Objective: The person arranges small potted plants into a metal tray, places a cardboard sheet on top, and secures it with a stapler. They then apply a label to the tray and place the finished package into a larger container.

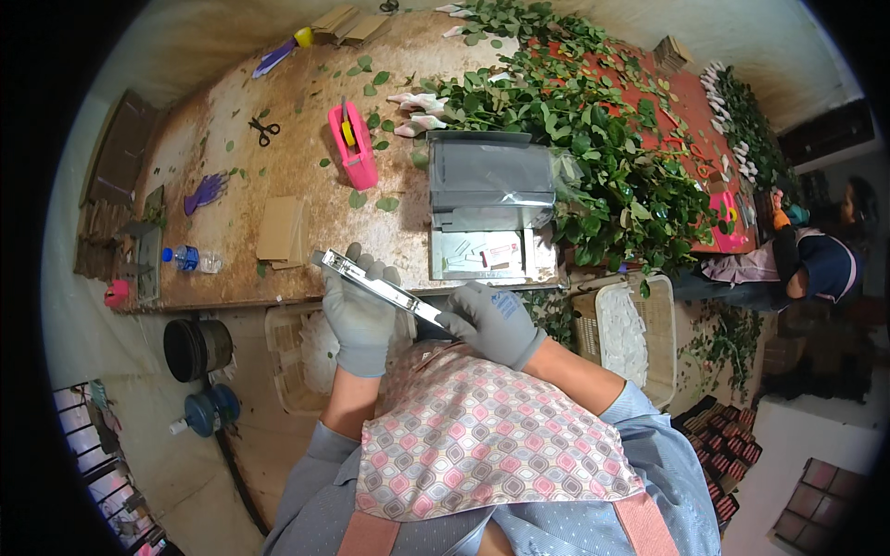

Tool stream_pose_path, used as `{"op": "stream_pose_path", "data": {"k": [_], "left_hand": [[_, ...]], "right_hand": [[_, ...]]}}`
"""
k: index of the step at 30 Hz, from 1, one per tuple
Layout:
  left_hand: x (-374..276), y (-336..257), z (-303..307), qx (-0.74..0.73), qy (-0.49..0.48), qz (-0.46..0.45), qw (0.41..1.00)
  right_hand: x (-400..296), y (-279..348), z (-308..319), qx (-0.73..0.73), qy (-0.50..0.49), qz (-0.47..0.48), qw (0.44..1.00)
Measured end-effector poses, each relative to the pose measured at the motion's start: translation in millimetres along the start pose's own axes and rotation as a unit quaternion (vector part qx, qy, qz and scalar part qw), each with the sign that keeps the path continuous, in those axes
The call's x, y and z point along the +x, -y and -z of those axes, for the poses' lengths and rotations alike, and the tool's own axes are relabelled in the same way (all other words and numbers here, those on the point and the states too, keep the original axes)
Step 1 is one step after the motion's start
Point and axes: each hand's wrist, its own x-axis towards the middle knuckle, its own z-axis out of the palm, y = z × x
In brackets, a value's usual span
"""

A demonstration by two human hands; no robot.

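In both gloved hands I hold a metal stapler (381, 286), tilted down to the right over the table's front edge, its long channel showing. My left hand (360, 316) supports its upper-left end from beneath, fingers curled behind it. My right hand (492, 323) grips the lower-right end with thumb and fingers. Just beyond stands a grey wrapping stand (490, 182) with clear plastic film at its right side. In its front tray (439, 267) lie thin silvery strips (464, 256) and a small red-and-white box (500, 256).
A pink tape dispenser (353, 149), cardboard pieces (280, 229), black scissors (264, 131) and a plastic bottle (191, 259) stand or lie on the table. Leafy stems (612, 160) cover its right side. Crates (664, 333) stand below the edge. A co-worker (806, 267) is at far right.
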Motion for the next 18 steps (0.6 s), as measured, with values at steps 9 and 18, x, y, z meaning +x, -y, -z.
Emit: {"op": "stream_pose_path", "data": {"k": [9, 18], "left_hand": [[-4, -15, 14, -0.012, -0.035, -0.036, 0.999], [-6, -40, 25, -0.043, -0.033, -0.053, 0.997]], "right_hand": [[-4, -49, 12, 0.177, -0.034, -0.116, 0.977], [59, -133, -23, -0.229, 0.008, -0.126, 0.965]]}}
